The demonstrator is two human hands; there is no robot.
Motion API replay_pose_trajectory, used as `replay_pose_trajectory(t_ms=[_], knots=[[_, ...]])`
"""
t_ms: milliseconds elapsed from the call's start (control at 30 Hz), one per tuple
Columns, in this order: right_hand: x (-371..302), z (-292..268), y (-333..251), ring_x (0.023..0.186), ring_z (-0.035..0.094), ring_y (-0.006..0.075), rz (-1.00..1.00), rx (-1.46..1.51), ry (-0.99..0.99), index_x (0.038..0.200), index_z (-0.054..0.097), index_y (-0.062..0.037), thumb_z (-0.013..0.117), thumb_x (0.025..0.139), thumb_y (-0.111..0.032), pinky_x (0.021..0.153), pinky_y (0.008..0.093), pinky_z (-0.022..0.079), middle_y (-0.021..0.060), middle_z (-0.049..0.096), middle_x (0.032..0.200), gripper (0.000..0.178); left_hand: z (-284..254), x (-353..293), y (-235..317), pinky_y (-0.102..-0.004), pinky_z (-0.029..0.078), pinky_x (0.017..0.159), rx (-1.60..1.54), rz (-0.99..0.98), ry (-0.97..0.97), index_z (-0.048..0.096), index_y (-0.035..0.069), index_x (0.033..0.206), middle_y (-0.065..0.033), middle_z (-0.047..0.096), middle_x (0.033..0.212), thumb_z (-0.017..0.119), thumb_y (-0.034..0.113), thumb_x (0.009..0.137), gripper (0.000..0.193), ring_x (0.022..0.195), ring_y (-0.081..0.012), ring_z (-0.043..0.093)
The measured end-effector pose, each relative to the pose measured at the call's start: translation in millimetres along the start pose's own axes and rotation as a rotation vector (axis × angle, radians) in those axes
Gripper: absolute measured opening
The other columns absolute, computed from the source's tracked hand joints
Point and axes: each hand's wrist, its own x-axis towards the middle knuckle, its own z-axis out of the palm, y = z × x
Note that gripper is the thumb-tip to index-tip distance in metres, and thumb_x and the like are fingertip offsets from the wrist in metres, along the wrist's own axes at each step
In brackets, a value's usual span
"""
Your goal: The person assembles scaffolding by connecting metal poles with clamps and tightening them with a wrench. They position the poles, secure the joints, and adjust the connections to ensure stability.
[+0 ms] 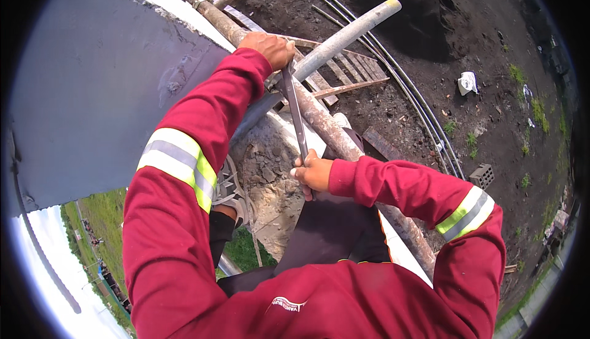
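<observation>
Here, a broad, smooth grey concrete surface [110,87] fills the upper left; beside it runs a long, rust-stained round metal pipe [332,127]; a shorter grey round metal pipe [356,33] crosses it; near that crossing slants a slim, dark metal bar [296,108]; the right hand [313,173] is clamped around its lower end; the left hand [268,49] curls at its upper end, partly hidden, so I cannot tell whether it grips the bar.
</observation>
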Motion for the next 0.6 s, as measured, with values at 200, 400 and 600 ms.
replay_pose_trajectory(t_ms=[200, 400, 600], knots=[[115.1, 137.3, -38.5, 0.057, 0.058, 0.0270, -0.131, 0.026, 0.939, 0.115, 0.022, -0.0001, 0.049, 0.085, -0.017, 0.054, 0.0368, 0.046, 0.0175, 0.053, 0.069, 0.044, 1.2, 0.0, 6.8, -0.0409, 0.048, 0.073, 0.063, -0.038, 0.001, 0.067, 0.006, 0.080, -0.0181, 0.065, 0.080, 0.025, 0.036, 0.089, 0.052, 0.077, -0.0311, 0.064], [6.2, 6.4, 6.6, 0.044, 0.040, 0.0115, -0.031, 0.381, -0.067, 0.095, 0.041, -0.0097, 0.050, 0.086, -0.014, 0.040, 0.0303, 0.041, 0.0008, 0.038, 0.064, 0.013, 5.5, -0.4, 1.6, -0.0432, 0.048, 0.071, -0.009, -0.058, 0.009, 0.066, 0.005, 0.074, -0.0193, 0.064, 0.078, 0.024, 0.035, 0.090, 0.053, 0.075, -0.0340, 0.063], [-71.5, -221.7, -67.5, 0.072, 0.060, 0.0248, -0.109, -1.059, 0.725, 0.092, 0.056, -0.0029, 0.059, 0.082, -0.030, 0.064, 0.0369, 0.045, 0.0121, 0.060, 0.074, 0.029, -1.8, -0.2, 3.7, -0.0415, 0.047, 0.077, 0.023, -0.026, -0.057, 0.067, 0.006, 0.087, -0.0164, 0.064, 0.090, 0.024, 0.037, 0.090, 0.053, 0.085, -0.0306, 0.063]])
